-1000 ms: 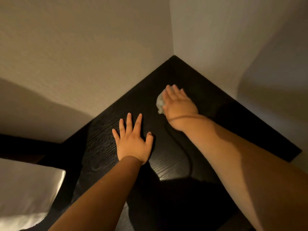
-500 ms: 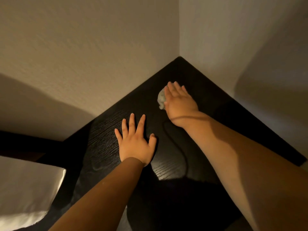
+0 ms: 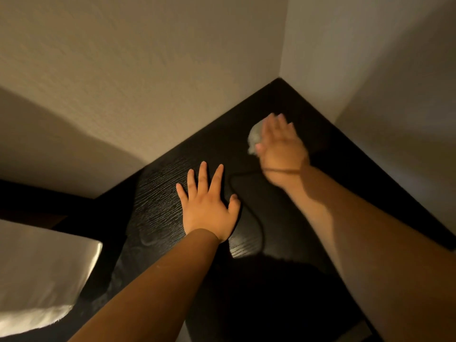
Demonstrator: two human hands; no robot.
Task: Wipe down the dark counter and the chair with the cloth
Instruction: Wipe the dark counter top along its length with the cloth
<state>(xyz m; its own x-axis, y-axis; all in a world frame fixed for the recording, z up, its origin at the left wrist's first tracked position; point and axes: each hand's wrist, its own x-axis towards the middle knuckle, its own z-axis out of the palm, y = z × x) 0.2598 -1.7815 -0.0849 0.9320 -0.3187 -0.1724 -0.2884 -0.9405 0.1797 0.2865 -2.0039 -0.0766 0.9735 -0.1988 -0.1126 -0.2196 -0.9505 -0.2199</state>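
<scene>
The dark wood-grain counter [image 3: 160,193] fills a corner between two pale walls. My right hand [image 3: 281,146] presses a small crumpled pale cloth [image 3: 255,135] onto the counter near the far corner; the hand is motion-blurred and covers most of the cloth. My left hand [image 3: 207,206] lies flat on the counter with fingers spread, holding nothing, nearer to me and left of the right hand. No chair is in view.
Two textured walls [image 3: 148,82] meet at the counter's far corner. A thin dark cord [image 3: 257,223] curves across the counter between my hands. A white cushion or pillow [image 3: 37,280] sits at the lower left, beside the counter's left edge.
My right hand with the cloth has shifted slightly towards the far corner and now looks blurred from movement. My left hand stays planted flat in the same spot.
</scene>
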